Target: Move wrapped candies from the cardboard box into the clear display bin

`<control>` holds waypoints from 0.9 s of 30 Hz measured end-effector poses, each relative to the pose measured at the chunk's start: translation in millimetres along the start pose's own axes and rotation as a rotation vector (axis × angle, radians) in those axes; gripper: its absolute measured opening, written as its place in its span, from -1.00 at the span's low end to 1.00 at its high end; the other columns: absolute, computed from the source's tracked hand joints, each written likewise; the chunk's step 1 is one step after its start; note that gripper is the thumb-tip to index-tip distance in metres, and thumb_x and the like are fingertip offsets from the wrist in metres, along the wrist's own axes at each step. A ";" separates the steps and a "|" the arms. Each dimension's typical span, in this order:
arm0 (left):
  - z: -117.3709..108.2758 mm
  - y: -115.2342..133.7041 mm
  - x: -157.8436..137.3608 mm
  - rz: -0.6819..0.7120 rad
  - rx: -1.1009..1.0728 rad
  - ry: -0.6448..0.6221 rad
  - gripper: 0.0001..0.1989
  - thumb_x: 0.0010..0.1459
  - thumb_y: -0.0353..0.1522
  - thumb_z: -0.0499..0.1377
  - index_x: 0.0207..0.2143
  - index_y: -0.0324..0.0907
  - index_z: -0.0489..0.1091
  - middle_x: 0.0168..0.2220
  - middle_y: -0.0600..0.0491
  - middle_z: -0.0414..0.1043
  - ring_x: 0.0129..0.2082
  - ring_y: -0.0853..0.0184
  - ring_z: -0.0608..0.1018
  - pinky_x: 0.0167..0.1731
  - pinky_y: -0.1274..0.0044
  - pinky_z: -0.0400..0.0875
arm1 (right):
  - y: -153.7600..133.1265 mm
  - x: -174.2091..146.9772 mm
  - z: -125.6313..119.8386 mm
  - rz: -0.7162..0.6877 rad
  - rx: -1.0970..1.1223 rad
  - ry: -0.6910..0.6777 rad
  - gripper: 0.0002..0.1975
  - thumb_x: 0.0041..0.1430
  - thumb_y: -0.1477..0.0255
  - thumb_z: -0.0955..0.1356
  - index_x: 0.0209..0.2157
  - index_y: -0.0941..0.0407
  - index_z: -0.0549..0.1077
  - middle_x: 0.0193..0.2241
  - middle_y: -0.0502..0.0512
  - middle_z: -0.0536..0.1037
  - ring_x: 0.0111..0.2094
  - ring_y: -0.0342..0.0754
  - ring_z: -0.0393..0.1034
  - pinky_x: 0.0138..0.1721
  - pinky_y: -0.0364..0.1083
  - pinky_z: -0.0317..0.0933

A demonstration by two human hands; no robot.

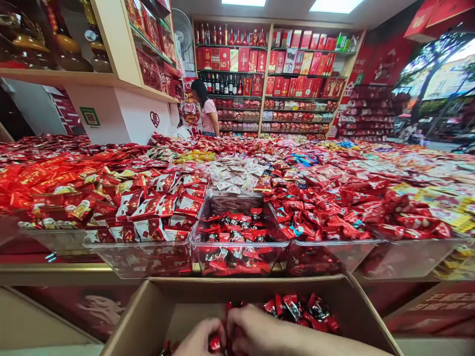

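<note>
Both my hands are down inside an open cardboard box (148,306) at the bottom of the view. My left hand (198,338) and my right hand (256,329) are closed together around a bunch of red-and-black wrapped candies (217,342). More of the same candies (300,309) lie in the box's far right corner. Straight ahead stands a clear plastic bin (239,247), partly filled with the same red-and-black candies.
Clear bins (137,257) heaped with red wrapped sweets cover a wide display counter. A person in a pink top (208,111) stands at the back by shelves of red gift boxes and bottles (267,74). The shop opens to the street at right.
</note>
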State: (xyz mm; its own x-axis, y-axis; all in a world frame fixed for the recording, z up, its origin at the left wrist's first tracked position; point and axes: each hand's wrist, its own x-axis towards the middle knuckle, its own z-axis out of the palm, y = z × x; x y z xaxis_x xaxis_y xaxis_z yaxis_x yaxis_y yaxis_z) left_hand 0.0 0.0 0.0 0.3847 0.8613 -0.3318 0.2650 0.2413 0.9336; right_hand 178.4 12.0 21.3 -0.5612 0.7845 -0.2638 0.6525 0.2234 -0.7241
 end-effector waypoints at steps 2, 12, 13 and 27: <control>1.0 10.5 4.8 0.024 -0.107 0.015 -0.81 -0.37 -0.56 0.05 -0.60 -0.15 0.20 -0.65 0.25 0.17 -0.59 0.47 0.23 -0.56 0.61 0.10 | -7.0 1.4 -6.5 0.121 0.369 0.006 -0.69 -0.29 0.49 0.34 -0.35 0.10 0.34 -0.53 -0.06 0.38 -0.64 -0.21 0.21 -0.63 -0.20 0.11; 11.4 49.2 -18.7 -0.101 -0.526 0.032 -0.58 -0.17 -0.38 0.26 -0.22 -0.10 0.20 -0.29 0.10 0.38 -0.40 0.36 0.47 -0.45 0.52 0.34 | -24.0 -8.0 -7.1 0.118 1.221 0.137 -0.56 -0.30 0.44 0.42 -0.31 0.19 0.24 -0.51 -0.05 0.39 -0.56 -0.23 0.25 -0.56 -0.19 0.17; 11.3 48.7 -17.3 -0.083 -0.500 0.054 -0.58 -0.19 -0.38 0.27 -0.23 -0.11 0.19 -0.31 0.11 0.38 -0.42 0.37 0.46 -0.47 0.53 0.34 | -26.5 -9.5 -7.3 0.128 1.229 0.154 -0.58 -0.29 0.42 0.42 -0.32 0.19 0.25 -0.50 -0.05 0.39 -0.55 -0.23 0.26 -0.54 -0.18 0.17; 0.9 43.5 -10.4 -0.089 -0.490 0.190 -0.58 -0.22 -0.42 0.28 -0.29 -0.12 0.15 -0.55 0.24 0.34 -0.59 0.48 0.39 -0.58 0.63 0.27 | -17.3 -9.5 -13.8 0.366 1.120 0.241 -0.71 -0.29 0.33 0.40 -0.52 0.19 0.28 -0.66 -0.08 0.35 -0.64 -0.26 0.19 -0.60 -0.22 0.03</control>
State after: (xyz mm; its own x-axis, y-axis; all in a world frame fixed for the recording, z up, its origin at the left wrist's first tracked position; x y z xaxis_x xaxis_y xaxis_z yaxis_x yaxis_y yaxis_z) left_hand 8.3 1.1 43.9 0.2002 0.8831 -0.4242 -0.1721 0.4580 0.8721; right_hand 179.4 8.6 45.1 -0.2473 0.8112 -0.5299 -0.1184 -0.5681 -0.8144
